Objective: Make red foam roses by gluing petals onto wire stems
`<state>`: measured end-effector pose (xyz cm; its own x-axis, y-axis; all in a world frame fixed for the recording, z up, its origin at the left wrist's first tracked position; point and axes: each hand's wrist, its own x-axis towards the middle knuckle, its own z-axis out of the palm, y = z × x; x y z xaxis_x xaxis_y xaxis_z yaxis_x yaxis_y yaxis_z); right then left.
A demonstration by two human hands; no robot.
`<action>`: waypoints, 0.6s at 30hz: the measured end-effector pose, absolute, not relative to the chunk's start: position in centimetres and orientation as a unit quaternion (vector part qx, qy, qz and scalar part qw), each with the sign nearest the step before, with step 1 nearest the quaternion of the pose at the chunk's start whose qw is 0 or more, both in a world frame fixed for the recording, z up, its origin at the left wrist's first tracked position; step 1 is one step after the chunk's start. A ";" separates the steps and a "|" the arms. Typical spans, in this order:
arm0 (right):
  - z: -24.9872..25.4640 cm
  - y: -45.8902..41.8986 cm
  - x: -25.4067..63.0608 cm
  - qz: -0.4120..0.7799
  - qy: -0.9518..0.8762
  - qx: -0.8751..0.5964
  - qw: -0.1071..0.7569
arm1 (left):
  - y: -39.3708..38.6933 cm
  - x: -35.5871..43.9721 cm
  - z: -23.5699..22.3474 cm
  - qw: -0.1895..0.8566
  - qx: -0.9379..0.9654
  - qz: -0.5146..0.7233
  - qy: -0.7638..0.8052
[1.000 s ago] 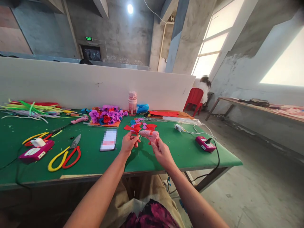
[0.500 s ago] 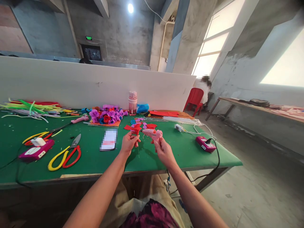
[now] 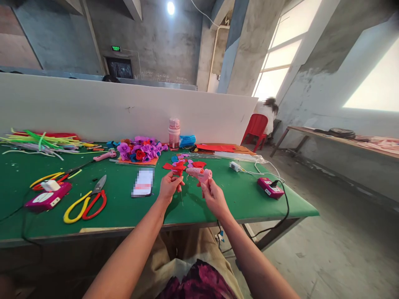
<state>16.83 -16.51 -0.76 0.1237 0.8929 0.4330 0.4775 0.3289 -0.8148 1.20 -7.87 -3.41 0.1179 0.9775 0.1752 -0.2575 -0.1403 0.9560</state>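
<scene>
My left hand (image 3: 168, 187) is closed around a red paper flower (image 3: 178, 167) on a thin wire stem, held upright above the green table (image 3: 118, 207). My right hand (image 3: 212, 193) grips a pink glue gun (image 3: 199, 173) whose nozzle points left at the flower. Both hands sit close together over the table's middle, in front of loose red and pink petal pieces (image 3: 193, 164).
A phone (image 3: 143, 183) lies left of my hands, yellow and red scissors (image 3: 85, 201) further left, and a magenta box (image 3: 46, 198) beside them. Finished purple and red flowers (image 3: 141, 150), a pink bottle (image 3: 173, 133) and pipe cleaners (image 3: 40, 141) line the back. A corded magenta box (image 3: 270, 187) is right. A person sits by a red chair (image 3: 257, 128).
The glue gun in my right hand has tipped slightly and shifted a little to the right and up. My left hand and the flower stay almost in place.
</scene>
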 end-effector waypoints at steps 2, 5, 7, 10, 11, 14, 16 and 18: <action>-0.8 -16.7 16.9 0.202 -0.631 -0.540 0.518 | -7.8 1.2 -3.4 0.550 0.506 0.562 0.356; -1.2 -16.8 16.7 0.206 -0.635 -0.540 0.512 | -7.9 1.2 -3.4 0.548 0.510 0.560 0.355; -1.3 -16.7 16.5 0.207 -0.638 -0.542 0.506 | -7.9 1.2 -3.3 0.549 0.511 0.558 0.355; -1.4 -16.6 16.5 0.209 -0.639 -0.540 0.506 | -8.0 1.2 -3.2 0.551 0.511 0.556 0.354; -1.4 -16.6 16.5 0.209 -0.638 -0.539 0.509 | -8.0 1.2 -3.2 0.552 0.511 0.557 0.353; -1.3 -16.7 16.7 0.211 -0.634 -0.536 0.516 | -7.9 1.1 -3.4 0.552 0.509 0.558 0.352; -1.3 -16.7 16.7 0.212 -0.634 -0.535 0.517 | -7.8 1.1 -3.5 0.551 0.509 0.558 0.355; -1.4 -16.6 16.7 0.213 -0.637 -0.535 0.512 | -7.8 1.1 -3.5 0.551 0.509 0.557 0.356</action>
